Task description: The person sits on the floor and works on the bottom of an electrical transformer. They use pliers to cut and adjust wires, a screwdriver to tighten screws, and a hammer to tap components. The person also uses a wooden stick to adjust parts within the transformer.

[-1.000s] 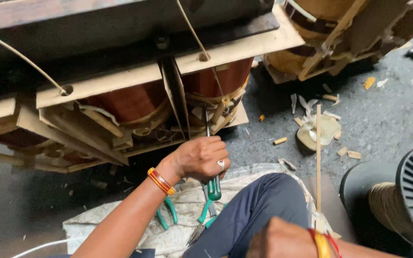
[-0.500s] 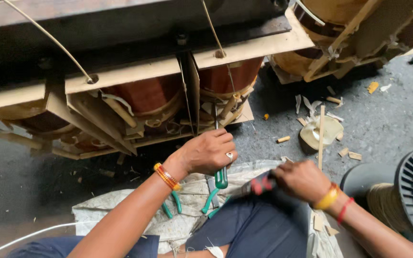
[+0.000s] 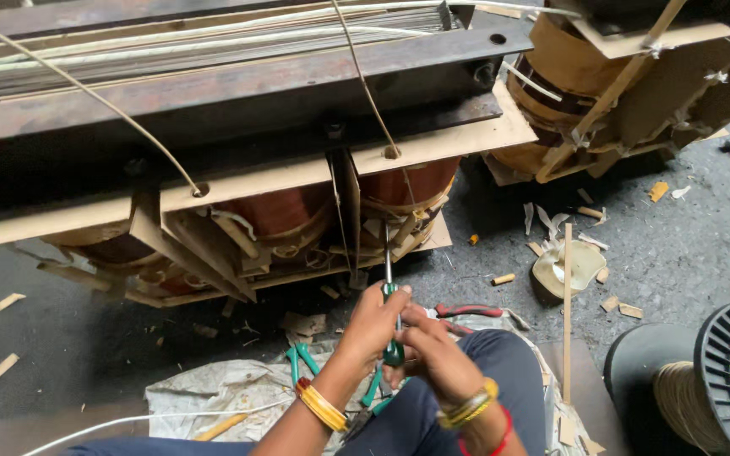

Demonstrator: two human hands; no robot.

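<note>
Hands are both gripping a green-handled screwdriver [image 3: 392,325]: left hand [image 3: 375,319] is closing its fingers around the upper handle, right hand [image 3: 434,355] is wrapping the lower end. Its shaft is pointing up at the copper coils [image 3: 280,211], above the cloth [image 3: 213,390] where pliers [image 3: 466,312] are lying.

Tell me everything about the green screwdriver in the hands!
The screwdriver has a shiny green handle and a thin grey metal shaft. It stands nearly upright, tip pointing up toward the copper-coloured coils. The left hand grips the upper handle, and the right hand holds the bottom end. Where its tip touches is too small to tell.
</note>
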